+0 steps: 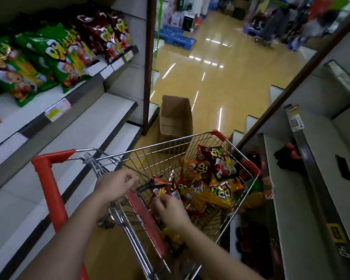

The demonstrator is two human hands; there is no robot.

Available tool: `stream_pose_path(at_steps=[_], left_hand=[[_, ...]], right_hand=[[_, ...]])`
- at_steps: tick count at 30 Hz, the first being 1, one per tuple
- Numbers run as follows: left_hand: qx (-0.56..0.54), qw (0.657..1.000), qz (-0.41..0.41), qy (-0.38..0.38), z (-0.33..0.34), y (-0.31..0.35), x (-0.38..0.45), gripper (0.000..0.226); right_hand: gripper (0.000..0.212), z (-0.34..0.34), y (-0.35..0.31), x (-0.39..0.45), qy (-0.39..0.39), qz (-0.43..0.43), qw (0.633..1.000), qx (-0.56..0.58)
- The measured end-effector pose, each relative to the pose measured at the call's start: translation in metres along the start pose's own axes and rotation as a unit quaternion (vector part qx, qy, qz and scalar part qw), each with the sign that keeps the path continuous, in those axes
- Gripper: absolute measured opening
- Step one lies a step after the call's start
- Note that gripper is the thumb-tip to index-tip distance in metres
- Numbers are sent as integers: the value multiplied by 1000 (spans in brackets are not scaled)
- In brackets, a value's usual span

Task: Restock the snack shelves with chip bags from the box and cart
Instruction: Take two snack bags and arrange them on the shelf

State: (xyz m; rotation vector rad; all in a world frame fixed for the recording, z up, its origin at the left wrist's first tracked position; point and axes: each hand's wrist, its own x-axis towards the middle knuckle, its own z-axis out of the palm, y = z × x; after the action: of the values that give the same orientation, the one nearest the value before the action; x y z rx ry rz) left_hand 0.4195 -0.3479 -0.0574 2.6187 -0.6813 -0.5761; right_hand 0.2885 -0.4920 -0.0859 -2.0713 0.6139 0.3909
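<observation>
A wire shopping cart with a red handle stands in the aisle. It holds several chip bags: yellow ones, an orange one and a dark red one. My right hand is down inside the cart, its fingers curled on a red chip bag at the near end. My left hand sits at the cart's rear rim with fingers curled over it. An open cardboard box stands on the floor beyond the cart.
The left shelving carries green chip bags and dark red ones on its upper shelf, with bare white shelves below. More shelving is at the right. The glossy aisle floor runs ahead to a blue pallet.
</observation>
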Motion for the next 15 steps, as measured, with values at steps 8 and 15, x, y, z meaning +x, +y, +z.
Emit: stream_pose_path(at_steps=[8,15], left_hand=[[-84,983,-141,-83,-15,-16,15,23],[-273,917,-290,-31,23,8,73,28]], right_hand=[[27,-129,75,86,97,197,963,159],[40,-176,85,191,73,219,941,249]])
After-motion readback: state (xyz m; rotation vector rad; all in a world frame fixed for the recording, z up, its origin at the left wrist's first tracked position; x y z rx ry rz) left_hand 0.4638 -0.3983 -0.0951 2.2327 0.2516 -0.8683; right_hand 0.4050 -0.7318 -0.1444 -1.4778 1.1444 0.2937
